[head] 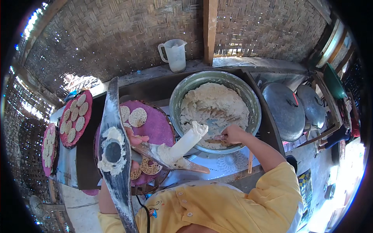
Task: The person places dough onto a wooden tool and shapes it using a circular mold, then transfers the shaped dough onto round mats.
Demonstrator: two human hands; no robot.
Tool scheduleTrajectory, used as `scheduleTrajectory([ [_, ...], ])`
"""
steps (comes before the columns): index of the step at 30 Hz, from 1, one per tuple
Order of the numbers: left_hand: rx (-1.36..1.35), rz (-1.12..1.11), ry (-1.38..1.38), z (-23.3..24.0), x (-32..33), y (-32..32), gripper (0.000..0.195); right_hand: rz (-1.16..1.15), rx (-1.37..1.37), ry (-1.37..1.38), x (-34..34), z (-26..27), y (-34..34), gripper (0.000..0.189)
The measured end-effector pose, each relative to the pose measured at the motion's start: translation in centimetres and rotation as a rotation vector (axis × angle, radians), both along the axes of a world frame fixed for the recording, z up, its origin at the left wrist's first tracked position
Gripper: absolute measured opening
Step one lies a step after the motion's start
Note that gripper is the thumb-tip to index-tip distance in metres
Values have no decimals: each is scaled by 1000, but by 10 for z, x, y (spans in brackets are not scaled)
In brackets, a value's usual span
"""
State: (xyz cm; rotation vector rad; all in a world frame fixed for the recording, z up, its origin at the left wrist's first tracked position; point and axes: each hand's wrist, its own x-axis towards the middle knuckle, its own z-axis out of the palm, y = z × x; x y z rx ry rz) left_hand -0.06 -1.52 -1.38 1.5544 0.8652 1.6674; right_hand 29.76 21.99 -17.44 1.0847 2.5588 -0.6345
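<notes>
My right hand (232,134) reaches into a large green basin (215,73), its fingertips in the pale, sticky dough (209,99). My left hand (135,139) is partly hidden behind a dark wooden bar (112,96) of a hand press and appears to grip the press. Dough rings the round end of a cylinder (113,151) set through that bar. Beside it, a lighter wooden bar (198,167) carries a white plastic tube (185,142) with dough at its upper end. Under the press lies a round tray with a purple cloth (157,125), holding round lacy noodle nests (137,117).
A plastic measuring jug (177,56) stands on the ledge against a woven bamboo wall. Two more round trays of nests (76,116) (49,150) are at the left. Lidded metal pots (282,110) stand at the right, and a wooden stick (250,162) lies by the basin.
</notes>
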Motion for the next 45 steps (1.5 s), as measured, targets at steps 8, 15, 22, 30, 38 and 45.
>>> scheduleTrajectory([
  [8, -366, 169, 101, -14, -14, 12, 37, -72, -236, 313, 50, 119, 14, 28],
  [15, -352, 257, 634, -16, 22, 89, 42, -10, -295, 608, 65, 246, 11, 32],
  [22, -337, 142, 875, -11, 52, 107, 49, 286, 148, 337, 25, 296, -22, 29],
  [30, -280, 210, 897, -26, 59, 116, 40, 734, 986, 400, -45, 270, -66, 15],
  [38, -498, 217, 684, -21, 43, 109, 37, 632, 1187, 658, 1, 287, -75, 12],
  [45, -426, 328, 956, -28, 45, 115, 42, 594, 1148, 734, -4, 289, -54, 13],
])
